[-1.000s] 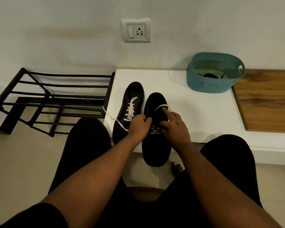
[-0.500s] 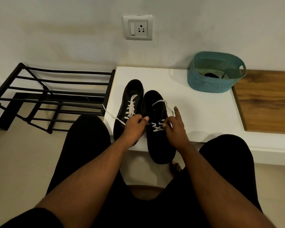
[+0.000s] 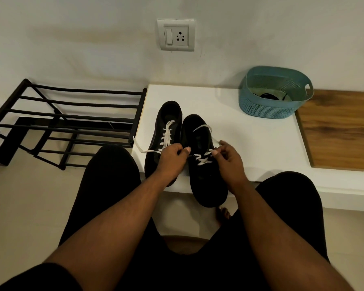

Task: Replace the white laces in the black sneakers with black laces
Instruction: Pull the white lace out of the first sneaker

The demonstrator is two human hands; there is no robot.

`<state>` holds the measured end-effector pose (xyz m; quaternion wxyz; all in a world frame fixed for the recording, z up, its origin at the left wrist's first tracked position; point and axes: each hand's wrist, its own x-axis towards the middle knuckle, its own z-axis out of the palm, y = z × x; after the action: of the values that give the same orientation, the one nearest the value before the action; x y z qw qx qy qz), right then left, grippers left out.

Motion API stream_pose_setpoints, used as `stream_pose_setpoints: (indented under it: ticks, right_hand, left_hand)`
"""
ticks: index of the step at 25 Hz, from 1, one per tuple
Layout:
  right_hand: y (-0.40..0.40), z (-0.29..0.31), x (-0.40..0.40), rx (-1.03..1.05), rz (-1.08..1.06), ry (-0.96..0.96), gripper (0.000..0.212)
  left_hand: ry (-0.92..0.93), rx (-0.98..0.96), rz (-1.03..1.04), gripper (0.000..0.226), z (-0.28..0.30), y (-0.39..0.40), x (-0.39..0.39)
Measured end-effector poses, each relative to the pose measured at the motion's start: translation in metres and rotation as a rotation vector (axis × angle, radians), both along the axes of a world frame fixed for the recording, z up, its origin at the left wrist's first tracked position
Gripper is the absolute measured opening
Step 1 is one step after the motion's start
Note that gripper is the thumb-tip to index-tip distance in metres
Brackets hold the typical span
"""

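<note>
two black sneakers sit side by side on the white ledge [image 3: 250, 143], and the work is on the right sneaker [image 3: 200, 164], whose toe hangs over the near edge. a second ago the right hand [image 3: 229, 162] lay over the laced part with a finger hooked under a strand; half a second ago that finger pointed up and a loop of white lace [image 3: 202, 129] had lifted free. now the right hand has slid a little to the side and pinches the lace at the crossings, fingers curled onto it, while the loose end arcs up over the tongue. the left hand [image 3: 170, 160] has barely moved: it stays curled at the inner edge of the same shoe, thumb tip showing, gripping what looks like the other run of lace, though the exact hold is hidden by the knuckles.

so the top rows of this shoe look undone and only the lower crossings [image 3: 203, 159] remain threaded; the unlacing is under way, not finished. the left sneaker [image 3: 166, 127] is laced along its length, its ends trailing off toward the black rack [image 3: 67, 120]. the black laces appear to be the dark coil lying in the teal basket [image 3: 267, 106] at the back of the ledge, untouched, so the threading half of the job has not begun.
</note>
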<state>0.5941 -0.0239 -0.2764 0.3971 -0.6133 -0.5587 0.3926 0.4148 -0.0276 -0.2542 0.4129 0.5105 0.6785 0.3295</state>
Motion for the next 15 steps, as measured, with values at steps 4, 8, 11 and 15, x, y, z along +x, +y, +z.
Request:
stream_pose_setpoints:
  ticks: [4,8,11,15]
  right_hand:
    - [0.002,0.006,-0.003,0.081,0.227,-0.299,0.024]
    - [0.001,0.003,-0.009,0.324,0.339,-0.695,0.022]
    - [0.002,0.002,-0.012,0.469,0.325,-0.782,0.016]
    - [-0.001,-0.003,-0.008,0.080,-0.089,-0.102,0.004]
  left_hand:
    - [-0.054,-0.029,0.023,0.038,-0.002,-0.001,0.006]
    - [-0.118,-0.059,0.062,0.036,-0.002,-0.003,0.005]
    - [-0.106,-0.056,0.059,0.036,-0.002,-0.003,0.006]
    - [0.053,0.018,0.018,0.043,-0.002,-0.002,0.002]
